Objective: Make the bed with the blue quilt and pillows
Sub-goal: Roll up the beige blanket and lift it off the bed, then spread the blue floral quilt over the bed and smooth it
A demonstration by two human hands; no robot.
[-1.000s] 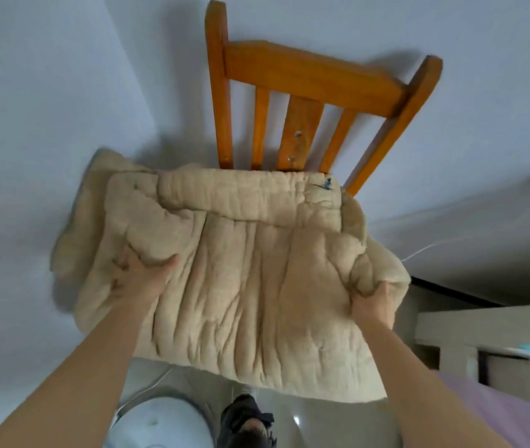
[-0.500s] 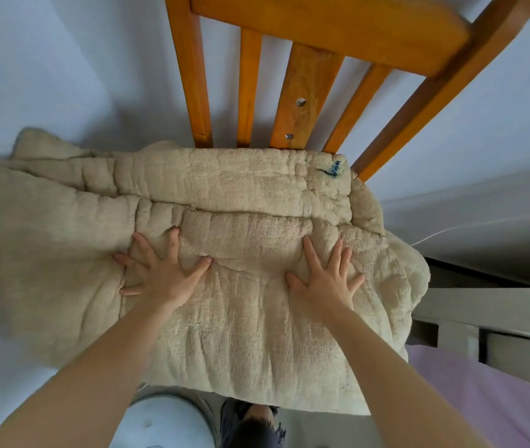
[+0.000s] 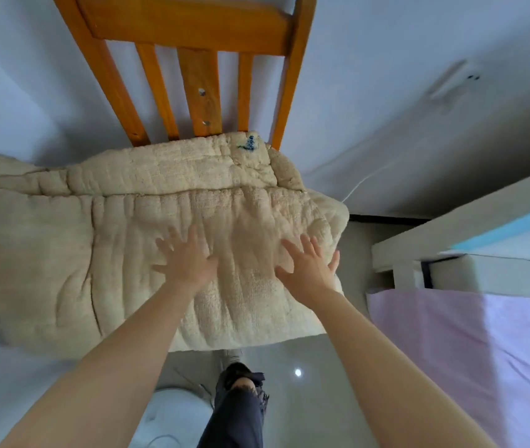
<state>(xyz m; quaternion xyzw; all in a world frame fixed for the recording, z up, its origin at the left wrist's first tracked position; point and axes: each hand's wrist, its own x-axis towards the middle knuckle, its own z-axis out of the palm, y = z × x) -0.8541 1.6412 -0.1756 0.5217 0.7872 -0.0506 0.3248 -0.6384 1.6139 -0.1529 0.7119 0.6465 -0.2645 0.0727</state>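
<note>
A folded beige quilted pad [image 3: 105, 240] lies on the seat of an orange wooden chair [image 3: 192, 37] and hangs over its front and left edges. My left hand [image 3: 186, 260] is spread flat over the pad's middle, fingers apart, holding nothing. To its right, near the pad's right edge, my right hand [image 3: 308, 270] is also flat with spread fingers. The bed [image 3: 489, 337] with a lilac sheet is at the lower right. No blue quilt or pillows are in view, only a light blue strip [image 3: 512, 227] by the bed frame.
The chair stands against a pale wall. A white bed frame rail [image 3: 451, 227] runs at the right. Below are a glossy grey floor [image 3: 308, 367], my leg in dark trousers [image 3: 237, 412] and a white round object [image 3: 173, 418].
A second ago both hands gripped the pad's sides; then they let go and pressed flat on top. Since then both hands have shifted right across the pad, and the view has moved closer.
</note>
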